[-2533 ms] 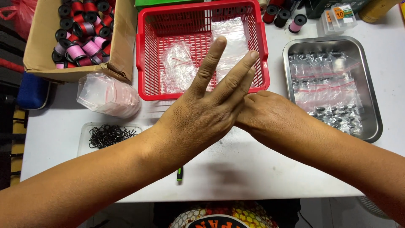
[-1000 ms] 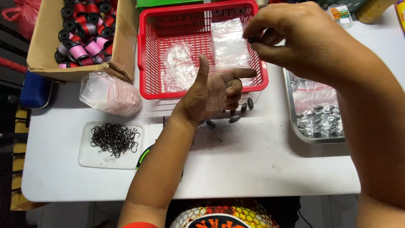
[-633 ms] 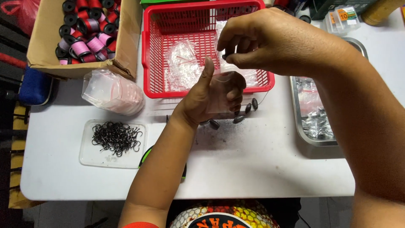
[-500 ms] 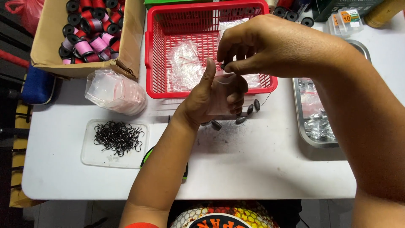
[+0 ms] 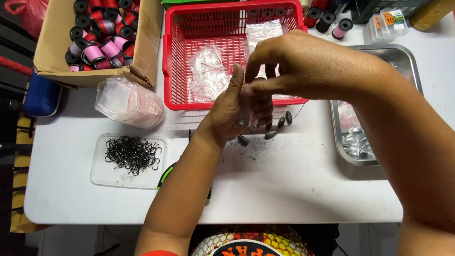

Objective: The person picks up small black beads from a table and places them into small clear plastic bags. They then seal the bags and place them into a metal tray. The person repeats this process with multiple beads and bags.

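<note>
Hook tray lay near left on the surface. At centre, the left hand was clamped on a small clear bag, dark weights just right of it. Right hand, fingers pinched together, met the bag's top. Farther: red basket, steel tray, spool box.
</note>
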